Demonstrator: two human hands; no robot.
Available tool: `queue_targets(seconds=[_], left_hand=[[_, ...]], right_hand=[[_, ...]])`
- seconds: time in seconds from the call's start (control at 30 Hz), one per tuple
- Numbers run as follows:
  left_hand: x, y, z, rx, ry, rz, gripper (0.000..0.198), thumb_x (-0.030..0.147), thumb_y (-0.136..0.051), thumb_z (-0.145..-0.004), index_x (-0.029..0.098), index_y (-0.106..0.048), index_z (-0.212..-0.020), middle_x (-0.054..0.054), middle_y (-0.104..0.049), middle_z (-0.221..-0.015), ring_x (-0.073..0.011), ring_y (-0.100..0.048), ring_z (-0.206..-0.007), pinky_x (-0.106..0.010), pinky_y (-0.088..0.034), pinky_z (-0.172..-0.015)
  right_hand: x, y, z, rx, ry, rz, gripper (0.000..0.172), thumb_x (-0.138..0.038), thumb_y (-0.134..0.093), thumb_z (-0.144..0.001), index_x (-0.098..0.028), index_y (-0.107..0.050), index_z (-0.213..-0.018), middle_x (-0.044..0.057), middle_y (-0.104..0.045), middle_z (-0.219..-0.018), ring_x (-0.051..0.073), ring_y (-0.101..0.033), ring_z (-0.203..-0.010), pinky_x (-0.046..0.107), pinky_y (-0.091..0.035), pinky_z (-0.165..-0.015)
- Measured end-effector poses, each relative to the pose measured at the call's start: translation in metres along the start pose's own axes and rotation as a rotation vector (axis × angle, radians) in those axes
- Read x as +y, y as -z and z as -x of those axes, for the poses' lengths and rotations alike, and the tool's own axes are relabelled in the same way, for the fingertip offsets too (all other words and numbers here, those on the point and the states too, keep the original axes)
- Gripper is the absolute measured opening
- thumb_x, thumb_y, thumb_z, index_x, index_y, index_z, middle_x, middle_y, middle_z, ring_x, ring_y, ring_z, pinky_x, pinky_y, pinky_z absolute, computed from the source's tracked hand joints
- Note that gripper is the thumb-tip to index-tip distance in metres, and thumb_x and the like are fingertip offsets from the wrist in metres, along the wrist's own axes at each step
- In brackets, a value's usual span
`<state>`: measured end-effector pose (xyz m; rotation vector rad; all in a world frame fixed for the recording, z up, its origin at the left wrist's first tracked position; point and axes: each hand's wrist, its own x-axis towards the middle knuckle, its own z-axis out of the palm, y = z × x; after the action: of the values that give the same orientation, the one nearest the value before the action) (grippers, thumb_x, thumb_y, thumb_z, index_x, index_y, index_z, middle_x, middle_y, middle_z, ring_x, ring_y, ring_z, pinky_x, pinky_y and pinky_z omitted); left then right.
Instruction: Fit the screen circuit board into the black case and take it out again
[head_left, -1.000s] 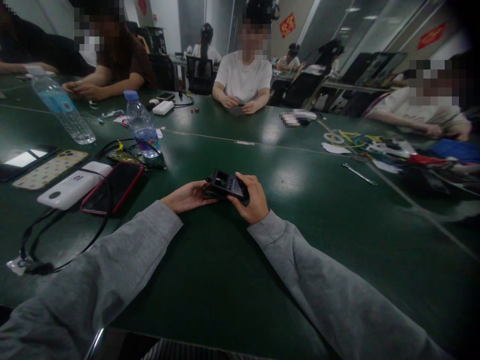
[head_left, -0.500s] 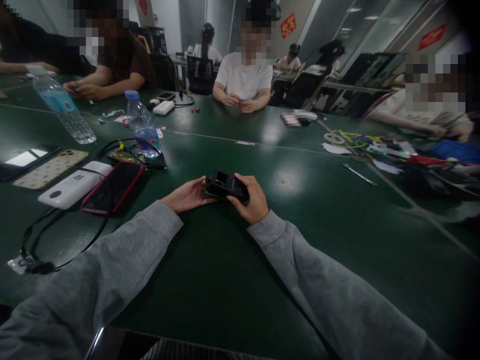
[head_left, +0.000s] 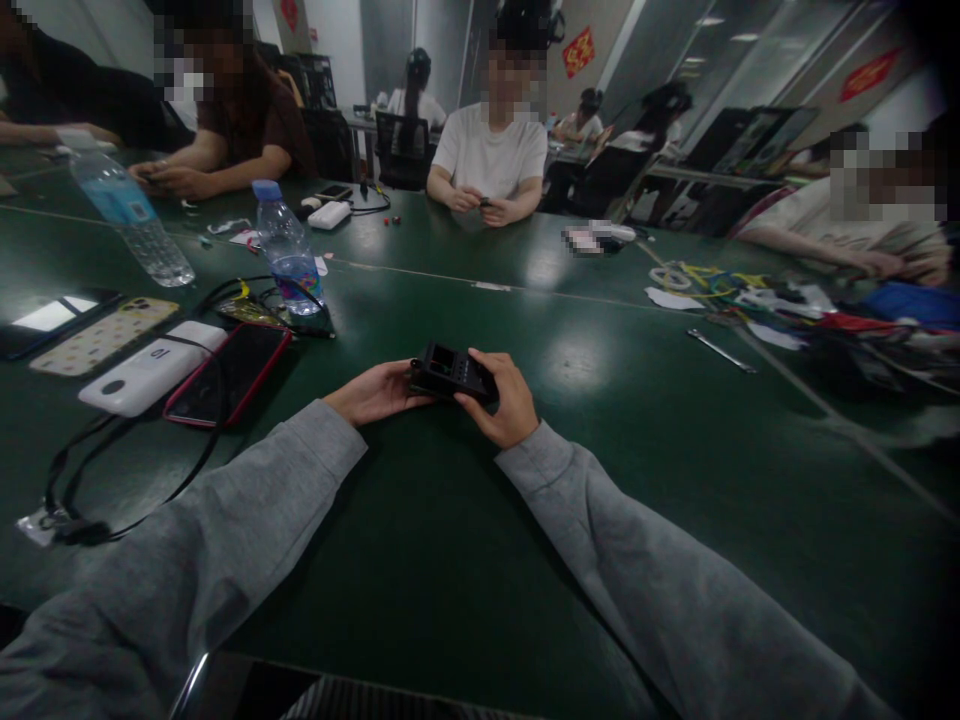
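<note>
A small black electronic device (head_left: pixel 454 370) with a little dark screen and a row of small buttons is held between my two hands, just above the green table (head_left: pixel 442 560). My left hand (head_left: pixel 382 390) grips its left end, thumb on top and fingers beneath. On the other end, my right hand (head_left: pixel 504 398) is closed, with the thumb along the near edge and the fingers over the far side. The palm-side fingers and the underside of the device are hidden.
To my left lie a red-edged phone (head_left: pixel 251 375), a white power bank (head_left: pixel 154 365), a patterned phone case (head_left: pixel 105 335), a black cable (head_left: pixel 199 465) and a water bottle (head_left: pixel 289 255). On the right are a wrench (head_left: pixel 720 350) and a cable heap (head_left: pixel 817 310). Several people sit around.
The device has tilted very slightly, and the pale reflection on its screen has gone, leaving it dark with a small reddish mark. Both hands keep their grip.
</note>
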<state>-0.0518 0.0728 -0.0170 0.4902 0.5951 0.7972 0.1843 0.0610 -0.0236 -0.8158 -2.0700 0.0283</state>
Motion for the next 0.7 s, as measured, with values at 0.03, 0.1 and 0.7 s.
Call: queue_targets(seconds=[0.03, 0.1, 0.7], left_hand=[[0.000, 0.000, 0.000, 0.001, -0.004, -0.003, 0.024, 0.014, -0.046, -0.093, 0.009, -0.061, -0.111, -0.013, -0.068, -0.106, -0.0214, -0.065, -0.104, -0.040, -0.045, -0.103], [0.000, 0.000, 0.000, 0.008, -0.008, -0.009, 0.024, 0.014, -0.046, -0.093, 0.010, -0.061, -0.112, -0.013, -0.068, -0.106, -0.0215, -0.065, -0.103, -0.040, -0.046, -0.102], [-0.001, -0.004, -0.001, 0.047, -0.027, -0.032, 0.033, 0.036, -0.058, -0.092, 0.013, -0.059, -0.116, -0.015, -0.061, -0.123, -0.0258, -0.055, -0.122, -0.044, -0.039, -0.110]], right_hand=[[0.000, 0.000, 0.000, 0.007, 0.001, 0.004, 0.061, -0.045, -0.062, -0.086, -0.025, -0.040, -0.140, 0.012, -0.059, -0.118, 0.029, -0.059, -0.106, 0.050, -0.052, -0.086], [0.000, 0.001, 0.000, 0.016, 0.004, 0.009, 0.061, -0.045, -0.063, -0.086, -0.025, -0.041, -0.140, 0.012, -0.059, -0.119, 0.029, -0.059, -0.106, 0.050, -0.052, -0.086], [0.014, -0.010, 0.002, -0.205, -0.026, -0.074, 0.059, -0.036, -0.065, -0.085, -0.023, -0.040, -0.137, 0.013, -0.056, -0.122, 0.030, -0.057, -0.112, 0.050, -0.051, -0.090]])
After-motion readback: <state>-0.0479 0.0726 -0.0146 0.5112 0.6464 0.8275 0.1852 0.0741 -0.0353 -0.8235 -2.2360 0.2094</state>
